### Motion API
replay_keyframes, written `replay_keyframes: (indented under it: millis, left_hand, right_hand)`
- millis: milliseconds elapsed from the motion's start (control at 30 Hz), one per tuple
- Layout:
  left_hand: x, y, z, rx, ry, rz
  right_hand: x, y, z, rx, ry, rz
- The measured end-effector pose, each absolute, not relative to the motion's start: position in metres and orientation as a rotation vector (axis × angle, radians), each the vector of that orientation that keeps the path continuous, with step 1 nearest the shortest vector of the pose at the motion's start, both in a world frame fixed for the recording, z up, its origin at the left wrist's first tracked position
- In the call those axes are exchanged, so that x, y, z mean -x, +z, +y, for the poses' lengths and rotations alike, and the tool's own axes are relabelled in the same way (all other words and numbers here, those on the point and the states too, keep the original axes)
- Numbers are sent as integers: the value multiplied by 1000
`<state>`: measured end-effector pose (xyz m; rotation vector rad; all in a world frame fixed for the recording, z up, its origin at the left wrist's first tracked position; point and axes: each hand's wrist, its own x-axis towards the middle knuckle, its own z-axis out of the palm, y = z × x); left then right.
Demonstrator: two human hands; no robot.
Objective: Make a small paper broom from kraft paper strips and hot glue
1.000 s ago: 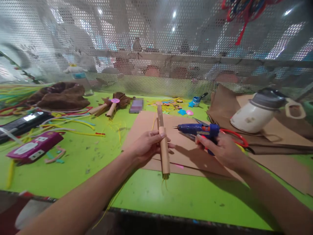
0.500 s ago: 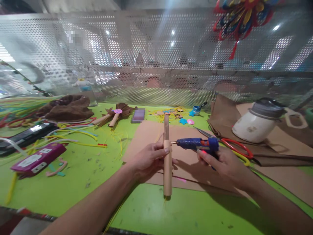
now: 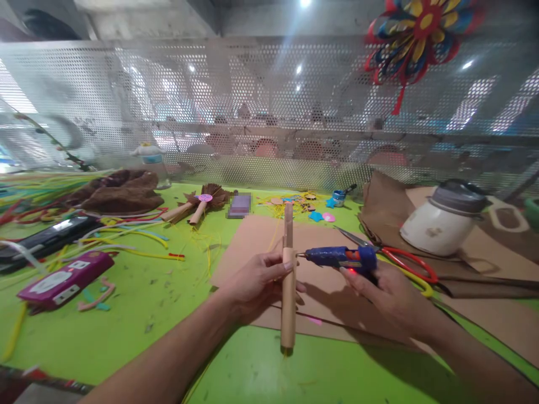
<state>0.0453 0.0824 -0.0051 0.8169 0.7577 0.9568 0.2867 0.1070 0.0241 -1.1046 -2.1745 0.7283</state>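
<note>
Upright in front of me stands a rolled brown paper tube [image 3: 288, 314], with a thinner, darker brown strip rising from its upper end. My left hand [image 3: 261, 283] grips it around the middle, thumb across the front. In my right hand [image 3: 391, 289] is a blue hot glue gun [image 3: 337, 256] with a red light glowing near the trigger. Its metal nozzle points left and lies at or very near the tube's right side, just above my left thumb; contact is hard to tell. Beneath both hands lies a sheet of brown paper [image 3: 248, 238].
Scissors with red handles [image 3: 408, 264] lie at right, by a white lidded mug [image 3: 438, 221] and folded dark brown paper [image 3: 383, 196]. Paper tubes with a fringed brown piece [image 3: 213, 196] lie at back left. A purple box [image 3: 67, 279] and pipe cleaners [image 3: 138, 235] cover the left.
The view has tilted slightly upward, so the table things sit a little lower. Both hands keep their grips, and the nozzle stays by the tube's right side.
</note>
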Motion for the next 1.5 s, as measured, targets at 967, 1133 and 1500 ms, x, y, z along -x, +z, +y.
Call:
replay_keyframes:
  millis: [967, 1133, 1500]
  left_hand:
    - [-48, -3, 81, -780, 944, 763]
    - [-46, -7, 82, -806, 927, 759]
    - [-48, -5, 82, -802, 956, 782]
  right_hand:
    - [-286, 23, 106, 1093, 779, -2185]
    - [-286, 21, 108, 1107, 775, -2160]
    - [-283, 33, 102, 1030, 805, -2230]
